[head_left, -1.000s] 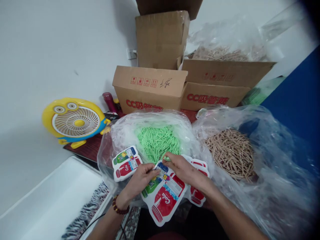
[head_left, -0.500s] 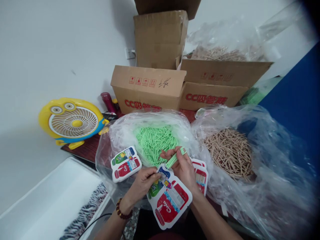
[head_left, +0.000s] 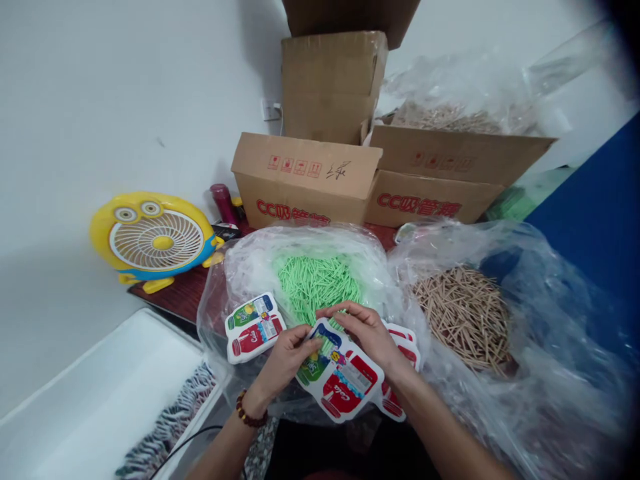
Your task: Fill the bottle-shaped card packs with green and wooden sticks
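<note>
My left hand pinches the edge of a bottle-shaped printed pouch with green and red cola pictures. At the pouch's top edge, my right hand has its fingers bent over a few thin light-green sticks, partly hidden by the fingers. Green also shows through the pouch's upper window. Just beyond lies a heap of green sticks in a clear plastic bag. A stack of similar pouches rests to the left, and more pouches lie partly under my right wrist.
On the right, brown sticks fill another clear bag. Cardboard boxes stand behind. A yellow fan is on the table's left. Below it, a white bin contains a row of packs. A blue panel borders the right.
My right hand has brought the bundle of green sticks down to the pouch's top, where green now shows in the window. The pouch's lower end has risen slightly. The view has shifted a little.
</note>
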`<state>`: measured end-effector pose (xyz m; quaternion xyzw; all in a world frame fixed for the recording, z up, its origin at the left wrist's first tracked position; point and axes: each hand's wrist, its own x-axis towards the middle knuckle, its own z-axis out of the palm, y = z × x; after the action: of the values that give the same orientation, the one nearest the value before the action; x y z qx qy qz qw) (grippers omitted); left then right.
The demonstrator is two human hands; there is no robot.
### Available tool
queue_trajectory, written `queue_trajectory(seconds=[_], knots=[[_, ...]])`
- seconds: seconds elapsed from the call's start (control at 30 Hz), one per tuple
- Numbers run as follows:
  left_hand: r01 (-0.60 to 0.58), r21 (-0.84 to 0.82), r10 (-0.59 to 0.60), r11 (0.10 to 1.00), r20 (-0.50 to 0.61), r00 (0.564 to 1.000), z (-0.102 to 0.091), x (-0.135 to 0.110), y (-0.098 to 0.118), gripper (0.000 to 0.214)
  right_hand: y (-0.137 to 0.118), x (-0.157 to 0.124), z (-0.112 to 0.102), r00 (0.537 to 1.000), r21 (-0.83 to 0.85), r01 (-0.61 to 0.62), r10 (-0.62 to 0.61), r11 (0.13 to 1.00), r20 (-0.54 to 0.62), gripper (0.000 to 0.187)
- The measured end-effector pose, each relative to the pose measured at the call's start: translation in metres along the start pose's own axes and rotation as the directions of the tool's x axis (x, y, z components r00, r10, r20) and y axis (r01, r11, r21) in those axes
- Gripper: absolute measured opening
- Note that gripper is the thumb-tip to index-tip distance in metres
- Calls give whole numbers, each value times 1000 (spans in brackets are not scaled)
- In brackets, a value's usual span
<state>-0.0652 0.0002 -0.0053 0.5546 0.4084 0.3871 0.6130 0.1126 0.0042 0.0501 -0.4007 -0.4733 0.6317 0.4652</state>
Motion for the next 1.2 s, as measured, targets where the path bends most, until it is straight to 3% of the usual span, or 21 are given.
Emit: queue_trajectory(seconds=[0.23, 0.5, 0.73, 0.93, 1.07, 1.2], knots=[[-63, -33, 60, 997, -62, 996, -6, 4, -2, 29, -13, 17, 3, 986, -297, 151, -124, 943, 108, 27], [-120, -170, 96, 978, -144, 985, -12, 7, -5, 26, -34, 30, 14, 965, -449, 202, -99, 870, 242, 28], [-180, -298, 132, 938, -173, 976, -13, 12, -4, 22, -55, 32, 25, 962, -441, 230, -135, 867, 236, 29], [-227, -318, 127, 921, -305, 944, -25, 16, -8, 25, -68, 55, 8, 936, -467, 341, -341, 816, 86, 33], [-238, -312, 128, 920, -334, 934, -28, 18, -10, 23, -47, 68, -7, 957, -684, 266, -272, 679, 103, 35], [-218, -333, 112, 917, -311, 944, -21, 19, -5, 20, -29, 58, -6, 959, -731, 270, -103, 627, 265, 24]])
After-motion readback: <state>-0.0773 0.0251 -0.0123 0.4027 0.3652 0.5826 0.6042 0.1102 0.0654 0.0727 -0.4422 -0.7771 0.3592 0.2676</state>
